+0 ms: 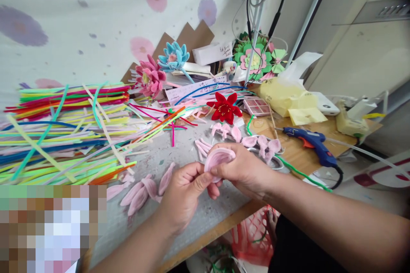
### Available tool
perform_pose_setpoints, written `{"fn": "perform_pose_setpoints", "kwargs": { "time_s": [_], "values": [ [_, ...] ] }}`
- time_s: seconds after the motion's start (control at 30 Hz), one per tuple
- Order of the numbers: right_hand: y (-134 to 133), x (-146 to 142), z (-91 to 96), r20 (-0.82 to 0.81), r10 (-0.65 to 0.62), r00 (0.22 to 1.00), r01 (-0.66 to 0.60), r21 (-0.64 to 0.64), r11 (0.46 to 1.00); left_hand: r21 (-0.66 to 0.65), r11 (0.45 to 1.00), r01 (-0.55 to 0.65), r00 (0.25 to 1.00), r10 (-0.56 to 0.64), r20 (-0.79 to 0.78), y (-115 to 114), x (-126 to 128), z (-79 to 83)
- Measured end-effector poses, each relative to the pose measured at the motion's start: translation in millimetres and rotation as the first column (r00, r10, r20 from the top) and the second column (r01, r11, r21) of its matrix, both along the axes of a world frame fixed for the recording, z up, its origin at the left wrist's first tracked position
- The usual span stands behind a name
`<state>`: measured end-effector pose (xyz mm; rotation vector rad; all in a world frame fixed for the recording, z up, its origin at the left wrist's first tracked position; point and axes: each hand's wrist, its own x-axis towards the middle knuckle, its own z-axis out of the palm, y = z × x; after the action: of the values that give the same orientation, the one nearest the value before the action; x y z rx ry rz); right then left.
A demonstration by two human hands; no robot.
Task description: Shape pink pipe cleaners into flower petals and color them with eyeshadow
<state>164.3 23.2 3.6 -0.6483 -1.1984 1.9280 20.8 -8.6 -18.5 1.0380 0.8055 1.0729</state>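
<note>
A pale pink petal [221,156], shaped from pipe cleaner into rounded loops, is pinched between both hands above the table's front part. My left hand [185,192] is closed with thumb and fingers at the petal's lower left end. My right hand [245,166] is closed on its right side, the thumb pressed near the base. Left of my hands lie several finished-looking pink petals [139,196]. Beyond my right hand is a row of curled pink pieces [250,140], with short pink pipe cleaner lengths [201,147] just behind the held petal.
Piles of colourful pipe cleaners [64,136] cover the left side. A red flower [225,108] lies behind my hands, with a pink flower [150,76] and a blue flower [174,56] farther back. A blue glue gun [310,140] rests at right beside a yellow package [278,94].
</note>
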Motion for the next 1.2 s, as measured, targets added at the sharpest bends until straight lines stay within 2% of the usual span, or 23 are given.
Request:
{"fn": "perform_pose_setpoints", "kwargs": {
  "time_s": [0.2,0.4,0.57,0.7,0.83,0.93,1.13,1.2],
  "values": [
    [4.9,6.6,-4.3,-0.024,-0.006,1.0,0.007,0.019,1.0,0.087,0.996,-0.02,0.999,0.024,-0.047,-0.2,-4.5,-3.3],
    [0.0,1.6,-3.3,0.091,-0.068,0.994,0.069,-0.013,0.997,0.144,0.989,-0.022,0.992,0.04,-0.124,0.4,-5.7,-7.6],
    [0.1,0.4,-6.6,0.046,-0.078,0.996,0.078,-0.001,0.997,0.153,0.987,-0.039,0.99,0.059,-0.131,1.3,-5.2,-7.6],
    [6.4,6.8,-13.0,0.029,-0.007,1.0,0.004,0.108,0.994,0.15,0.987,-0.051,0.992,0.068,-0.108,1.4,-6.9,-6.4],
    [9.7,8.2,-16.2,0.098,-0.139,0.985,0.104,0.299,0.949,0.129,0.989,-0.076,0.99,0.091,-0.111,-0.3,-6.4,-5.7],
    [8.1,3.1,-15.5,0.156,-0.19,0.969,0.11,0.416,0.903,0.11,0.992,-0.053,0.995,0.062,-0.081,-1.8,-4.4,-4.6],
    [6.8,-3.0,-14.6,0.263,-0.253,0.931,0.086,0.517,0.852,0.072,0.994,-0.079,0.996,0.082,-0.037,-1.1,-3.5,-1.1],
    [9.6,1.1,-13.5,0.26,-0.218,0.941,0.063,0.498,0.865,0.07,0.993,-0.091,0.995,0.094,-0.04,-0.1,-3.8,-0.2]
  ]
}}
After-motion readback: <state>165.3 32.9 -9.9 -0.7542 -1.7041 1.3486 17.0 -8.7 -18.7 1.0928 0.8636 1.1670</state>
